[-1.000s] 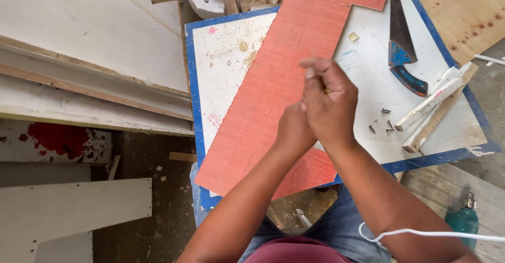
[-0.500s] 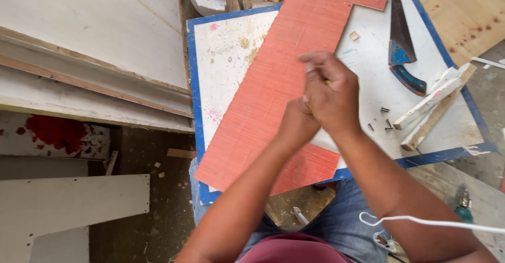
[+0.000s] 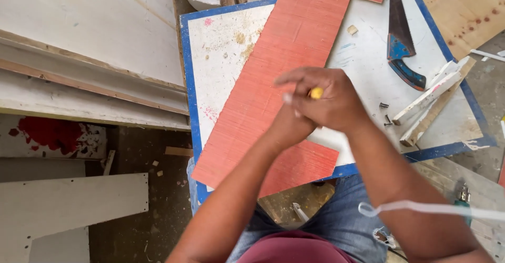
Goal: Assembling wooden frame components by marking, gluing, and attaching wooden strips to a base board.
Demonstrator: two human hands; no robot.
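Head view: my hands (image 3: pixel 315 107) are together, clamped on a small yellow piece (image 3: pixel 316 93), above the red board (image 3: pixel 273 84) for steadiness.

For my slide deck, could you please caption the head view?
Both hands, right hand over left hand, pinch a small yellow object above a red board.

red ribbed panel (image 3: pixel 294 68), blue-edged white board (image 3: pixel 221 68), blue-handled saw (image 3: pixel 402 50)
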